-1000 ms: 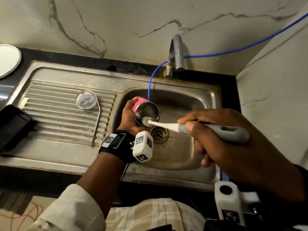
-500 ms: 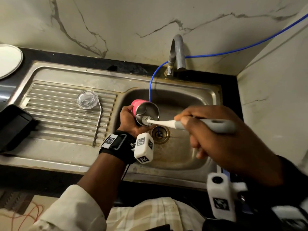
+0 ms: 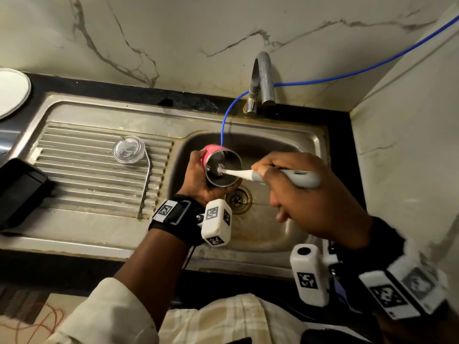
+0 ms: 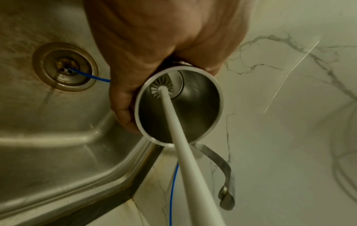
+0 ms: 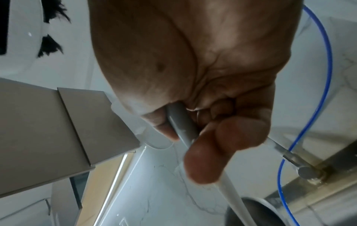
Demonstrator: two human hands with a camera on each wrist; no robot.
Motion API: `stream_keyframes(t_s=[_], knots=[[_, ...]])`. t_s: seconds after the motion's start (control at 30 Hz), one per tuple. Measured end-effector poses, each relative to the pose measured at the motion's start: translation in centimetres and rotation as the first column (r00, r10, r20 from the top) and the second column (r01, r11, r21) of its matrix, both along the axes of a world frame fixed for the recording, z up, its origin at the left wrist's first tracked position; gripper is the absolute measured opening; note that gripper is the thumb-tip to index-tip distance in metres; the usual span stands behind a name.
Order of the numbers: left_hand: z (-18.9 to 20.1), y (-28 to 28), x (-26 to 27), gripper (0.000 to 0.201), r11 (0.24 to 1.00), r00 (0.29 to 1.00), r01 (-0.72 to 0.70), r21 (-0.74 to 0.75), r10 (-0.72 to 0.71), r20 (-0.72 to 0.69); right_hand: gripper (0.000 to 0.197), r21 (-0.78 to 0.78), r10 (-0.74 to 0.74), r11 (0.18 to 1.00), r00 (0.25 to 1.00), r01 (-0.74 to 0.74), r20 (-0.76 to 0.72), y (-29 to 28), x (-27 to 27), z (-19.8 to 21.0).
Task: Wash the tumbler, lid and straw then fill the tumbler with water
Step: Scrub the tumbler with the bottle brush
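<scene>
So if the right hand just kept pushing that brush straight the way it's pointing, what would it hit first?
Most likely the tumbler's inside: the brush head, held by the right hand, is already deep in, near its steel bottom. Whether it already touches is unclear.

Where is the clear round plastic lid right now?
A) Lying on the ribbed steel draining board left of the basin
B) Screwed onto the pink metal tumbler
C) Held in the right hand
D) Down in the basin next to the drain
A: the clear round plastic lid lies on the ribbed steel draining board, beside the bent metal straw, while the pink metal tumbler is open-mouthed in the left hand.
</scene>
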State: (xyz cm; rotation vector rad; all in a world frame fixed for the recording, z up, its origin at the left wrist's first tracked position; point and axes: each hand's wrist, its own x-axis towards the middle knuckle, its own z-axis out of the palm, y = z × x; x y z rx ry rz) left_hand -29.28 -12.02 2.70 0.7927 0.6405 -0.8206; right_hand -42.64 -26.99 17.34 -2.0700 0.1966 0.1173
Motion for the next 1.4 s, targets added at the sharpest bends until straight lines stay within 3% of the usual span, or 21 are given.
stream_keyframes(t_s=[0.1, 0.2, 0.5, 0.73, 0.87, 1.03, 1.23, 1.4], knots=[[-0.4, 1.0, 0.4, 0.056, 1.0, 0.999, -0.024, -0.019, 0.024, -0.037, 0.024, 0.076, 0.001, 0.997, 1.0, 0.001, -0.025, -0.4, -1.9, 2.2], [-0.3, 1.2, 0.5, 0.051, 0.993, 0.995, -0.093, -0.078, 0.089, -0.056, 0.025, 0.037, 0.006, 0.999, 1.0, -0.007, 0.024, -0.1, -3.2, 3.1], [0.1, -0.1, -0.4, 0.061, 0.996, 0.999, 0.049, -0.077, -0.049, -0.004, 0.022, -0.09, -0.01, 0.996, 0.995, 0.019, 0.102, 1.8, 1.3, -1.5], [-0.8, 1.1, 0.6, 0.061, 0.995, 0.997, -0.038, -0.089, 0.031, -0.073, 0.02, -0.029, 0.108, 0.994, 0.993, -0.107, 0.046, 0.1, -2.6, 3.6], [-0.4, 0.7, 0.3, 0.078, 0.994, 0.995, -0.028, -0.108, 0.018, -0.098, 0.018, -0.005, 0.054, 0.999, 0.997, -0.054, 0.058, 0.6, -2.1, 2.4], [0.8, -0.6, -0.4, 0.067, 0.998, 0.998, -0.024, -0.064, 0.021, -0.052, 0.021, -0.075, 0.001, 0.997, 0.993, 0.008, 0.12, 1.7, 0.8, -1.2], [0.1, 1.2, 0.8, 0.064, 0.997, 0.996, -0.072, -0.013, 0.071, -0.048, 0.024, 0.043, 0.012, 0.999, 1.0, -0.013, 0.026, -0.2, -1.4, 1.7], [0.7, 0.7, 0.7, 0.063, 0.999, 0.999, -0.036, -0.03, 0.036, -0.011, 0.024, 0.002, 0.0, 1.0, 0.996, 0.0, 0.085, 0.3, -1.4, 1.9]])
